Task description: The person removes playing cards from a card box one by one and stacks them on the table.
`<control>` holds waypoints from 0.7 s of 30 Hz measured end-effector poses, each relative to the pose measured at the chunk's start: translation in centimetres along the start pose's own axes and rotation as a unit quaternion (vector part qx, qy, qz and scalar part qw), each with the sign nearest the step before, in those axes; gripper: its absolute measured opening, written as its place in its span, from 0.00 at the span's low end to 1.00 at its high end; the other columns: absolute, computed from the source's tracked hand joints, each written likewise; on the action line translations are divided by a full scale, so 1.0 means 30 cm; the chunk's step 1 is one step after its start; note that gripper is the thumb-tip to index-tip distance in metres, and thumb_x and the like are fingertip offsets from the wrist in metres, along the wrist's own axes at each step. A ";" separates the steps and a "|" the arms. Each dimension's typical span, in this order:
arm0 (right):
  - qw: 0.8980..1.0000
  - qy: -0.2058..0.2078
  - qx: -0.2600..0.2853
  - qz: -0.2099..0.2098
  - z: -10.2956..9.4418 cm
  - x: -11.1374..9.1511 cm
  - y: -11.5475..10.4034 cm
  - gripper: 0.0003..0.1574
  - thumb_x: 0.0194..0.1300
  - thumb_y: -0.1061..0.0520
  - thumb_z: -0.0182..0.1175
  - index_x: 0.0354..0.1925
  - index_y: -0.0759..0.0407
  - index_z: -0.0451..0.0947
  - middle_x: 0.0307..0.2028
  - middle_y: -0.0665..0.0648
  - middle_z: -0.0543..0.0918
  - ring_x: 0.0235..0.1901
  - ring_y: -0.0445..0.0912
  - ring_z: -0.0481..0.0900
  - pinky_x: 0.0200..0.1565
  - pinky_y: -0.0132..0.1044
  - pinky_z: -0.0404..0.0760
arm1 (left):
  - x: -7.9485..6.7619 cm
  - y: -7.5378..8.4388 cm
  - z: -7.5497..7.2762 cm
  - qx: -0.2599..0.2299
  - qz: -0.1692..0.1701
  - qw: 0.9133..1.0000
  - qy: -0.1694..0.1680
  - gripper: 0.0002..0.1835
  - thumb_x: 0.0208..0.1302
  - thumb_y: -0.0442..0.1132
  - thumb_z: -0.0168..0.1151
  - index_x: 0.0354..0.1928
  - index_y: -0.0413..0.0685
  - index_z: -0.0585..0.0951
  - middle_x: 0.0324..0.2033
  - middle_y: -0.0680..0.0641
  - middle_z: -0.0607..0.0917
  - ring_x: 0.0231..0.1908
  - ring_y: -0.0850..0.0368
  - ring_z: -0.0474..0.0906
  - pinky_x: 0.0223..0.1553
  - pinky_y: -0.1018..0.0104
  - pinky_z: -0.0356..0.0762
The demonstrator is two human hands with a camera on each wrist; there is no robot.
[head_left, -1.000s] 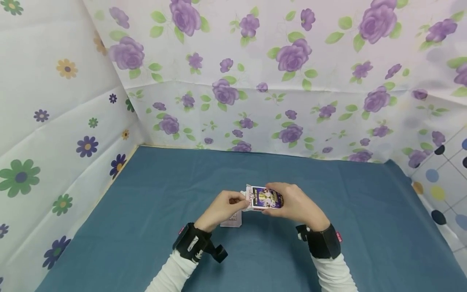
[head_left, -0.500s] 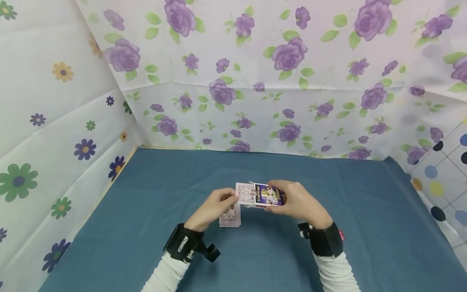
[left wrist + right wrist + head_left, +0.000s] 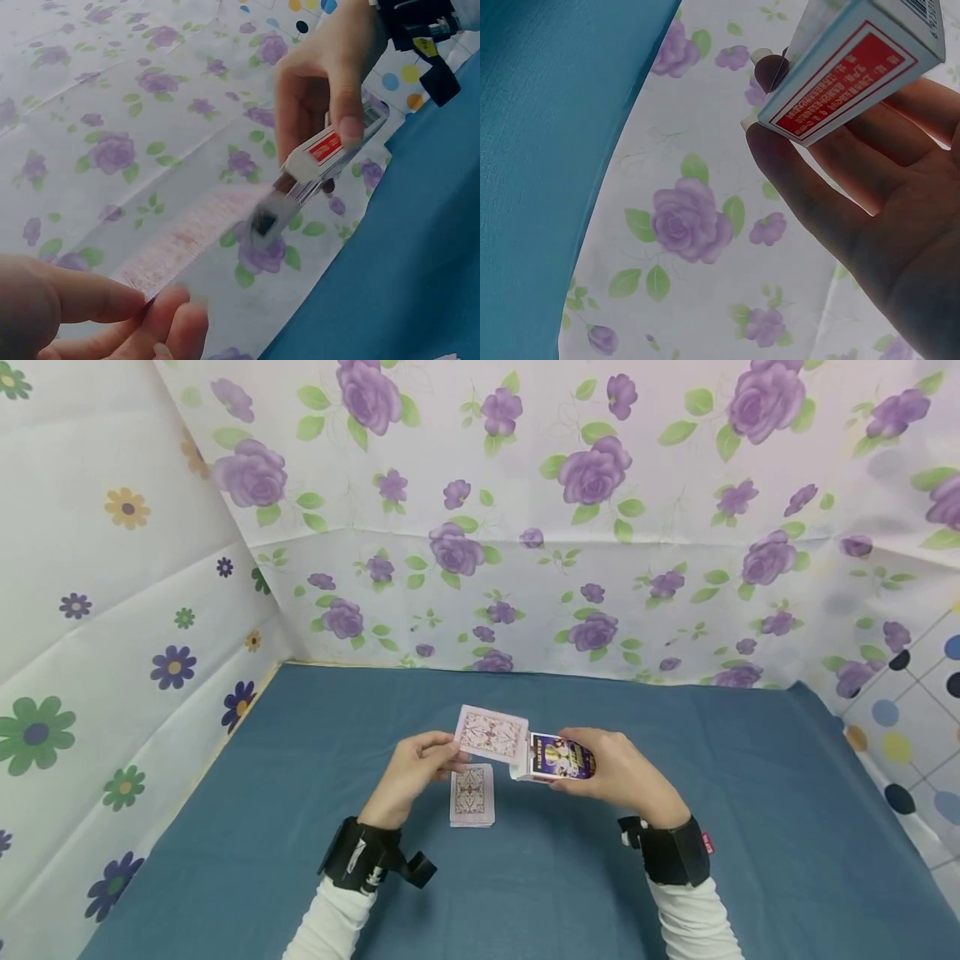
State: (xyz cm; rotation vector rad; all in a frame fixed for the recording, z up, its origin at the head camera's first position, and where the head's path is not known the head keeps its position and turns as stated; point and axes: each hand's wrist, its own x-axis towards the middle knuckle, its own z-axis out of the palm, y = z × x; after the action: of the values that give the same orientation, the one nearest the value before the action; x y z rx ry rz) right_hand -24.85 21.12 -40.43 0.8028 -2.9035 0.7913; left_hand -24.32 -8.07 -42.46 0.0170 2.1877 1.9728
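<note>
Between thumb and fingers my left hand (image 3: pixel 414 770) pinches a playing card (image 3: pixel 492 733), its patterned pink back facing up. In the left wrist view the card (image 3: pixel 199 236) looks blurred, and whether it is one card or more I cannot tell. Its right end lies by the open mouth of a purple-and-white card box (image 3: pixel 561 757). My right hand (image 3: pixel 626 777) grips that box above the table, around its right end. A red label with white writing shows on the box's side (image 3: pixel 844 82) in the right wrist view. Below the held card, a stack of cards (image 3: pixel 472 797) lies back up.
A blue cloth (image 3: pixel 315 760) covers the table. White flowered sheets (image 3: pixel 540 568) rise behind it and along the left side, and a dotted sheet (image 3: pixel 911 727) stands at the right. Black straps with small cameras sit on both wrists.
My left hand has drawn the card out of the box toward the left and raised it, tilting it. More of the stack below now shows. My right hand keeps its grip on the box.
</note>
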 end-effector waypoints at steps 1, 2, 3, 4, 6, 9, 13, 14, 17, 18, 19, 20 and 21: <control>1.000 -0.001 0.000 0.002 0.001 0.000 0.000 0.39 0.52 0.47 0.74 0.58 0.62 0.75 0.47 0.58 0.84 0.35 0.40 0.76 0.36 0.32 0.76 | 0.003 -0.003 -0.009 -0.008 0.002 1.000 0.003 0.15 0.71 0.39 0.56 0.53 0.37 0.78 0.34 0.48 0.88 0.35 0.61 0.82 0.41 0.64 0.74; 1.000 -0.002 0.000 0.003 0.003 0.001 0.001 0.39 0.52 0.47 0.74 0.58 0.62 0.75 0.47 0.58 0.84 0.35 0.40 0.76 0.36 0.32 0.76 | 0.005 -0.007 -0.018 -0.016 0.004 1.000 0.005 0.16 0.71 0.40 0.56 0.54 0.36 0.78 0.33 0.51 0.87 0.35 0.61 0.82 0.41 0.65 0.74; 1.000 -0.003 0.000 0.004 0.004 0.001 0.001 0.39 0.52 0.46 0.74 0.58 0.62 0.75 0.47 0.58 0.84 0.35 0.40 0.76 0.36 0.32 0.76 | 0.007 -0.009 -0.029 -0.027 0.004 1.000 0.006 0.17 0.71 0.40 0.56 0.54 0.36 0.77 0.32 0.54 0.87 0.36 0.62 0.82 0.41 0.66 0.74; 1.000 -0.002 0.001 0.006 0.005 0.002 0.002 0.40 0.52 0.46 0.74 0.58 0.62 0.75 0.47 0.58 0.84 0.35 0.40 0.76 0.36 0.32 0.76 | 0.009 -0.011 -0.040 -0.038 0.004 0.999 0.005 0.18 0.71 0.41 0.55 0.56 0.36 0.76 0.32 0.56 0.86 0.36 0.63 0.82 0.41 0.68 0.74; 1.000 -0.002 0.001 0.007 0.008 0.003 0.003 0.40 0.52 0.46 0.74 0.58 0.62 0.75 0.47 0.58 0.84 0.35 0.40 0.76 0.36 0.32 0.76 | 0.013 -0.014 -0.063 -0.059 0.004 0.998 0.006 0.20 0.72 0.42 0.55 0.59 0.36 0.74 0.32 0.59 0.85 0.36 0.64 0.81 0.40 0.71 0.74; 1.000 -0.003 0.003 0.007 0.010 0.003 0.007 0.40 0.52 0.46 0.74 0.58 0.62 0.75 0.46 0.58 0.84 0.34 0.40 0.76 0.35 0.32 0.76 | 0.022 -0.023 -0.094 -0.081 -0.002 0.996 0.025 0.22 0.71 0.43 0.56 0.60 0.36 0.73 0.32 0.60 0.83 0.36 0.65 0.80 0.38 0.73 0.72; 1.000 -0.007 0.004 0.007 0.014 0.004 0.011 0.39 0.52 0.46 0.74 0.58 0.62 0.75 0.46 0.58 0.84 0.34 0.40 0.76 0.35 0.31 0.76 | 0.042 -0.052 -0.120 -0.068 -0.016 0.996 0.063 0.21 0.70 0.43 0.57 0.59 0.38 0.77 0.31 0.59 0.82 0.34 0.63 0.77 0.36 0.70 0.71; 1.000 -0.007 0.004 0.007 0.015 0.004 0.012 0.39 0.52 0.46 0.74 0.58 0.62 0.75 0.46 0.58 0.84 0.34 0.40 0.76 0.35 0.31 0.76 | 0.048 -0.064 -0.122 -0.056 -0.020 0.996 0.071 0.20 0.70 0.42 0.57 0.58 0.38 0.78 0.31 0.59 0.82 0.33 0.63 0.77 0.35 0.69 0.70; 1.000 -0.009 0.002 0.007 0.018 0.006 0.013 0.39 0.52 0.46 0.73 0.58 0.62 0.75 0.46 0.57 0.84 0.34 0.40 0.76 0.35 0.31 0.76 | 0.069 -0.103 -0.113 -0.001 -0.029 0.995 0.096 0.17 0.70 0.42 0.58 0.55 0.41 0.81 0.32 0.56 0.84 0.32 0.62 0.77 0.35 0.66 0.70; 1.000 -0.010 0.002 0.007 0.019 0.006 0.013 0.39 0.52 0.46 0.74 0.58 0.62 0.75 0.46 0.57 0.84 0.34 0.40 0.76 0.35 0.31 0.76 | 0.077 -0.117 -0.106 0.017 -0.032 0.994 0.104 0.16 0.69 0.41 0.59 0.53 0.41 0.82 0.33 0.53 0.85 0.31 0.61 0.77 0.35 0.65 0.70; 1.000 -0.011 0.002 0.006 0.020 0.007 0.013 0.39 0.52 0.46 0.74 0.58 0.62 0.75 0.46 0.57 0.84 0.34 0.40 0.75 0.35 0.31 0.75 | 0.083 -0.131 -0.098 0.033 -0.036 0.992 0.112 0.15 0.69 0.41 0.59 0.52 0.42 0.83 0.34 0.51 0.85 0.31 0.60 0.77 0.35 0.64 0.70; 1.000 -0.012 0.002 0.006 0.021 0.008 0.013 0.39 0.52 0.46 0.74 0.58 0.62 0.76 0.45 0.57 0.84 0.34 0.40 0.75 0.35 0.31 0.75 | 0.088 -0.143 -0.088 0.048 -0.039 0.991 0.119 0.14 0.69 0.41 0.59 0.51 0.42 0.83 0.35 0.49 0.85 0.32 0.59 0.77 0.35 0.64 0.70; 1.000 -0.013 0.001 0.006 0.022 0.010 0.012 0.39 0.52 0.46 0.74 0.58 0.62 0.76 0.45 0.57 0.84 0.34 0.40 0.75 0.35 0.31 0.75 | 0.093 -0.154 -0.078 0.060 -0.043 0.989 0.126 0.13 0.69 0.40 0.59 0.50 0.42 0.84 0.37 0.47 0.85 0.32 0.58 0.77 0.36 0.64 0.71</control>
State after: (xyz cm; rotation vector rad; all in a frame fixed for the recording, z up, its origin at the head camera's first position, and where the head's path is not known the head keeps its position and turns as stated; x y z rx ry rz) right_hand -25.22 20.91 -41.12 0.8027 -2.9334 0.7918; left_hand -26.86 -10.51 -47.19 -0.3215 2.4134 1.8844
